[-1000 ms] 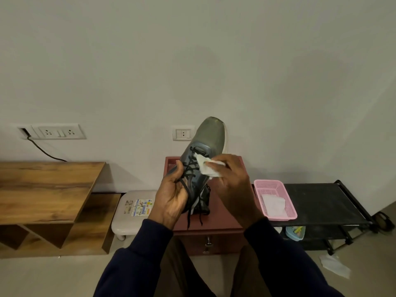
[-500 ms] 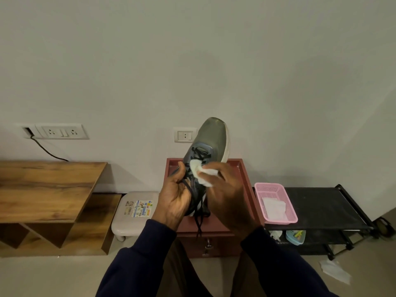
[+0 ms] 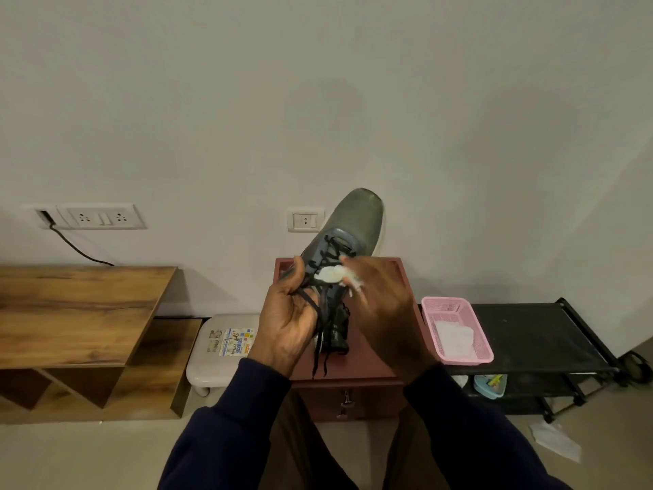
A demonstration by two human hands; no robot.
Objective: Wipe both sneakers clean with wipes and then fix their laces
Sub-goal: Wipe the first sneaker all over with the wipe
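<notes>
A grey-green sneaker [image 3: 360, 215] with black laces is held up in front of me, toe pointing up and away. My left hand [image 3: 288, 320] grips its left side near the lace area, and loose lace ends hang down below it. My right hand [image 3: 380, 305] presses a crumpled white wipe [image 3: 334, 274] against the laced tongue. A second dark sneaker [image 3: 339, 330] stands behind my hands on the red-brown cabinet [image 3: 357, 366], mostly hidden.
A pink basket [image 3: 477, 348] holding white wipes sits on a black rack [image 3: 537, 334] at the right. A used wipe [image 3: 554, 442] lies on the floor. A white stool [image 3: 215, 348] and a wooden desk [image 3: 77, 305] stand at the left.
My right hand has slid the wipe down the laces from near the toe toward the tongue. The sneaker stays held up in my left hand.
</notes>
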